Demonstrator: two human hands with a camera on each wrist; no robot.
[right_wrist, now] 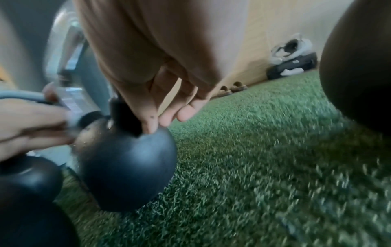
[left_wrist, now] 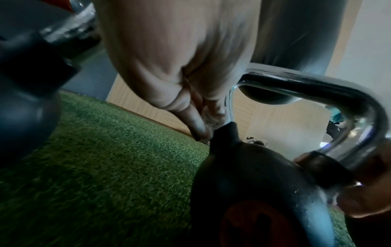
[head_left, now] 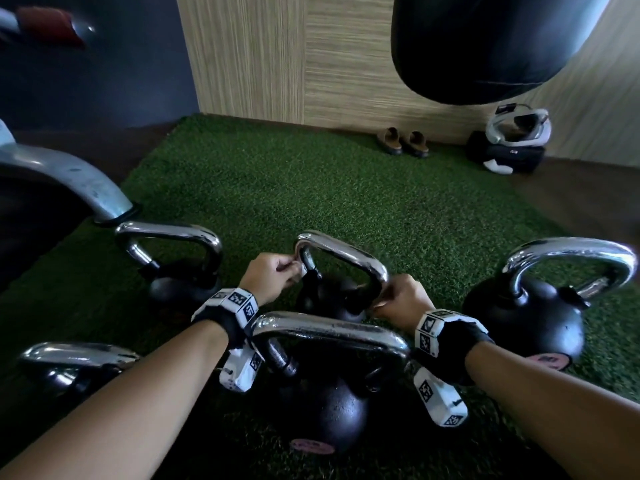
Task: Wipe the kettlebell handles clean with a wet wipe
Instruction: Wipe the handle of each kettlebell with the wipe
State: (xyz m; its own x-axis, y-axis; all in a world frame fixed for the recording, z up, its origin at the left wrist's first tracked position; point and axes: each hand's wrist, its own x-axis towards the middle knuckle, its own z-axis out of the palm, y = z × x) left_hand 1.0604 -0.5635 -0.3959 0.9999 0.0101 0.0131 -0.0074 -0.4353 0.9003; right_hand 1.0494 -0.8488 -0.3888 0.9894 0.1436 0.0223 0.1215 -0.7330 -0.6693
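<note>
Chrome handle (head_left: 341, 252): left hand (head_left: 272, 279) pinches wipe (head_left: 302, 270), right hand (head_left: 403, 297) grips base.

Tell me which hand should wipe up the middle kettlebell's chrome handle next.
Left, probably. The left hand already pinches the white wet wipe against the chrome handle; the right hand only steadies its other post.

A gym corner: several black kettlebells (head_left: 325, 407) with chrome handles stand on green artificial turf (head_left: 277, 174), a black punching bag (head_left: 485, 46) hangs near a wood-panelled wall (head_left: 277, 64).
</note>
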